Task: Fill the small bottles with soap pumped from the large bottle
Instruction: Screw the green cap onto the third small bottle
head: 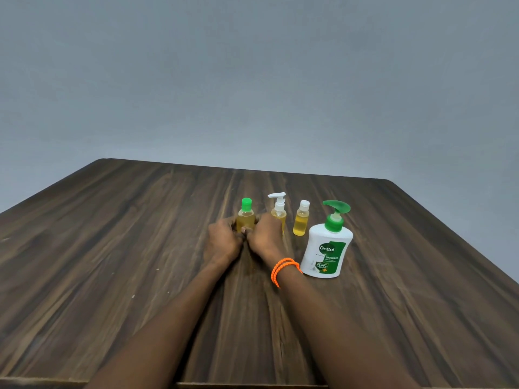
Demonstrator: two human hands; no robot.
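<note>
Both hands cup the green-capped small bottle [246, 217] from either side: left hand [223, 241] at nine o'clock, right hand [265, 237] at three, fingers curled round it, probably steadying it upright. Large bottle [327, 249] stands at four o'clock.

Our arms: we reach both arms far out in front of us, and they come close together at the hands.
Our left hand [223, 240]: we see its back, with the fingers curled around the small bottle with the green cap [246, 217].
Our right hand [265, 236]: it sits just beside the left one, fingers curled around the same bottle from the other side.
Our right wrist: we wear an orange band [282, 270] here.
</note>
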